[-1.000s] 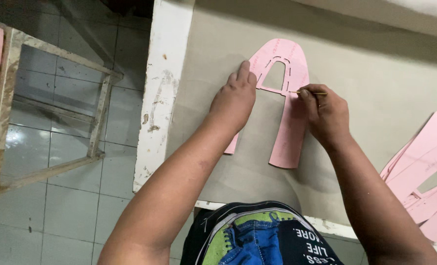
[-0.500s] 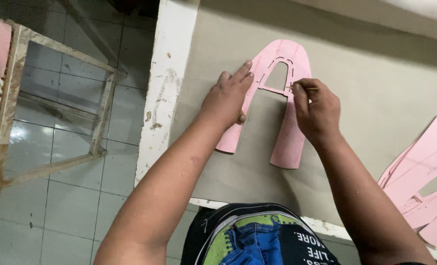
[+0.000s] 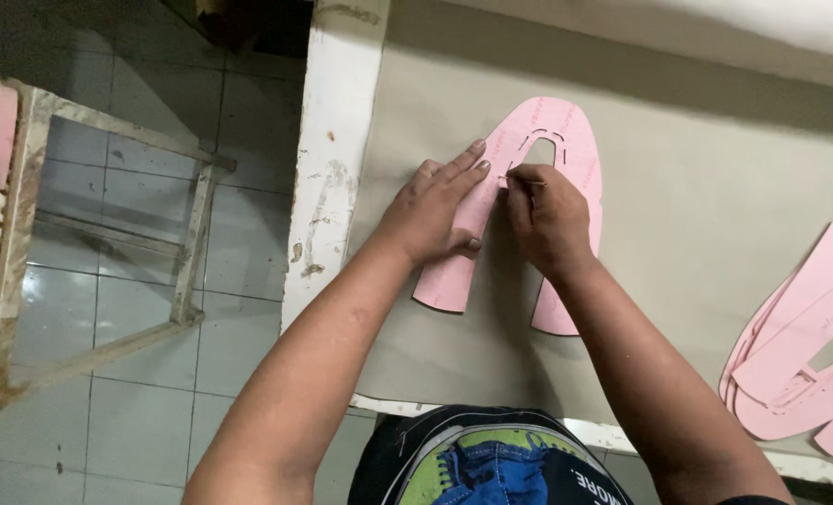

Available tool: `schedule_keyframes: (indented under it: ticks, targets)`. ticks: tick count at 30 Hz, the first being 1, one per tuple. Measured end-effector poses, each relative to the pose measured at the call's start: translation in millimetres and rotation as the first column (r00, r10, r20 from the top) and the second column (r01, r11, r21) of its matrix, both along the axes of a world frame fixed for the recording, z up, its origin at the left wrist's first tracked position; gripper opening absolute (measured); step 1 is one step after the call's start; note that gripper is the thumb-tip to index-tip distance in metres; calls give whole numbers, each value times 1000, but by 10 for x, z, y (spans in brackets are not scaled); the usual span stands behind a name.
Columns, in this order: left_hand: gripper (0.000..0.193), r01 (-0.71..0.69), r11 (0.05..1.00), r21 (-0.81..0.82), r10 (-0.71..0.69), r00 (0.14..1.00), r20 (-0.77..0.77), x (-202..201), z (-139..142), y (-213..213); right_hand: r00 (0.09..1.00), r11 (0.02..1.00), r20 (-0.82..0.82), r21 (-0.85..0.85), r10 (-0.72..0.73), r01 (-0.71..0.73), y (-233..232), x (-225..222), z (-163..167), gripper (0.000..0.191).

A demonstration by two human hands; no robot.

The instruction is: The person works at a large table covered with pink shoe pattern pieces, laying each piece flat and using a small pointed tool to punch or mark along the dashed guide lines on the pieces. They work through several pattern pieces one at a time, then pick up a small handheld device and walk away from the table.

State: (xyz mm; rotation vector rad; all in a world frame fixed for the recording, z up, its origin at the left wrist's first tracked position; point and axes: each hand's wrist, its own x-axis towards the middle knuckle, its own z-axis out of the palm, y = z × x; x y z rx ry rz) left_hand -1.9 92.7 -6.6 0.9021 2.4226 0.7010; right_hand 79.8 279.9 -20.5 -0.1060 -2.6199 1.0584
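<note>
Head view, looking down on a worktable [image 3: 337, 178] with a chipped white edge, covered by a grey-beige sheet [image 3: 706, 224].

Pink U-shaped template [image 3: 566, 140] lying flat on the sheet, rounded end away from the body, two legs pointing back toward it. Slot cut-outs and a central opening near the rounded end.

Left hand [image 3: 430, 210]: open, palm down, fingers spread flat on the template's left leg, pinning it to the sheet. Not gripping anything.

Right hand [image 3: 543, 215]: fingers pinched shut on a thin marking tool [image 3: 526, 181], tip at the inner edge of the template beside the central opening. Hand resting over the gap between the legs and partly on the right leg. Both hands close together, nearly touching.

Stack of similar pink templates [image 3: 809, 346] at the right edge of the table, well apart from the hands.

Left of the table: tiled floor [image 3: 136, 374] and a worn wooden frame [image 3: 192, 252].
</note>
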Motion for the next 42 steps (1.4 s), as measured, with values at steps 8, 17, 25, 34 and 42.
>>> schedule_keyframes:
  ticks: [8,17,25,34,42]
  targets:
    - [108,26,999,26,-25,999,-47,13,-61,-9,994,980,101,-191,-38,57,-30,23,37,14]
    - [86,-319,947,43,322,932,-166,683,-34,75,706,757,481,-123,-520,642,386,723,237,24]
    - [84,-610,728,313,523,789,322,1069,-59,-208,767,660,543,-443,-340,606,127,1449,142,28]
    - [18,-683,410,605,206,715,668,1711,729,-442,866,261,500,-839,25,477,767,2025,360,41]
    - [45,-26,813,582,318,856,-407,1919,740,294,870,152,468,-882,155,447,1294,2296,571,28]
